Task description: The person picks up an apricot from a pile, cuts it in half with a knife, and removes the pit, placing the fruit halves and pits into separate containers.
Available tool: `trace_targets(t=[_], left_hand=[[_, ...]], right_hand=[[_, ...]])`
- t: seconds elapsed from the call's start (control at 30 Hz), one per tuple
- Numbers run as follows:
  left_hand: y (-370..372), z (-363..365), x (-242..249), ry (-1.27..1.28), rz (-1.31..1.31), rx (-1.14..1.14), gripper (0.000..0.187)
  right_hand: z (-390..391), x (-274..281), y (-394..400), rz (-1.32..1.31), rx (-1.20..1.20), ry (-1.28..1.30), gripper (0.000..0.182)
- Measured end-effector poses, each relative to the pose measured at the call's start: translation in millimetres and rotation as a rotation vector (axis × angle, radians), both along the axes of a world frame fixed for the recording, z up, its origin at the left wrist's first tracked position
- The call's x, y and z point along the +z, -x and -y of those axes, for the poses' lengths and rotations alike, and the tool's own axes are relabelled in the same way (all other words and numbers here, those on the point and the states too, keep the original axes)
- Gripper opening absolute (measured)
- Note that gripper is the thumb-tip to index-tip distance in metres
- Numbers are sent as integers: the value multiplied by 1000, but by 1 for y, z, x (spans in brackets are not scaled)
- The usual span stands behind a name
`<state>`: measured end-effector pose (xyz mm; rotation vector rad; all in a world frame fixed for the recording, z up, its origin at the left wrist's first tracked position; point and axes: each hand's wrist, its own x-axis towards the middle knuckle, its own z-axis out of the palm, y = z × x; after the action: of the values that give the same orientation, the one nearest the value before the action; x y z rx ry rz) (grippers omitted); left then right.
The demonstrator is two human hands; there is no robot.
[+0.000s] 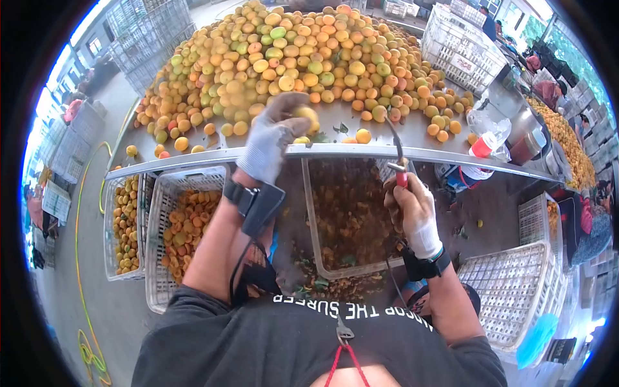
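My left hand [267, 142], in a pale work glove, is raised over the metal table's front edge. Its fingers curl round a yellow apricot [306, 120], slightly blurred by motion. My right hand [414, 209], gloved too, grips the red handle of a curved knife [396, 143], its blade pointing up and away from me. A small bit of something pale sits near the base of the blade. Beyond both hands rises a big heap of apricots [309, 58], orange, yellow and some greenish. A single apricot [363, 136] lies near the table edge between my hands.
Below the edge stand a crate of dark scraps [316, 226], a crate of halved apricots [155, 258] and a crate of whole ones [109, 238]. A white crate [506, 290] is at right. A red-capped container [482, 146] and plastic bag [493, 126] lie on the table.
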<state>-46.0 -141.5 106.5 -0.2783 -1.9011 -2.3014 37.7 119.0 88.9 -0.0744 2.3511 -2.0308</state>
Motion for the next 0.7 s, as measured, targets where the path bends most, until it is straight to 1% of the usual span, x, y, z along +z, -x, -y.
trace_targets(t=[0.03, 0.07, 0.1, 0.17, 0.2, 0.23, 0.3, 0.33, 0.4, 0.47, 0.5, 0.57, 0.63, 0.7], left_hand=[[-10, -15, -2, -160, 90, -77, 34], [-16, -26, -11, -265, 181, -214, 32], [-19, -39, -28, -432, 234, -342, 33], [-33, -63, -36, -509, 359, -447, 33], [-45, -70, -21, -476, 449, -455, 38], [-42, -76, -28, -481, 458, -464, 38], [-31, -85, -41, -406, 271, -587, 44], [-29, -88, -42, -397, 260, -604, 48], [-27, -93, -43, -405, 283, -618, 49], [-24, -99, -44, -410, 302, -635, 49], [-22, -101, -46, -427, 322, -628, 51], [-24, -107, -45, -442, 346, -627, 52], [-28, -110, -38, -509, 364, -587, 53], [-26, -111, -39, -499, 316, -583, 53]], right_hand=[[1, -2, 0, 5, -8, 0, 19], [-1, -5, 0, -30, -12, -19, 19], [-3, -8, -1, -63, -19, -41, 19], [-2, -10, -4, -76, -36, -41, 17], [-2, -9, -4, -144, -55, -136, 16], [-1, -8, -5, -214, -70, -230, 15], [-1, -9, -5, -224, -100, -246, 13], [-2, -11, -4, -246, -110, -250, 12], [-5, -14, -2, -268, -126, -257, 11], [-7, -16, 1, -256, -134, -127, 10], [-9, -14, 2, -258, -143, -130, 10], [-11, -11, -1, -310, -148, -243, 11], [-14, -13, -1, -316, -157, -248, 12], [-18, -16, -2, -372, -142, -336, 13]])
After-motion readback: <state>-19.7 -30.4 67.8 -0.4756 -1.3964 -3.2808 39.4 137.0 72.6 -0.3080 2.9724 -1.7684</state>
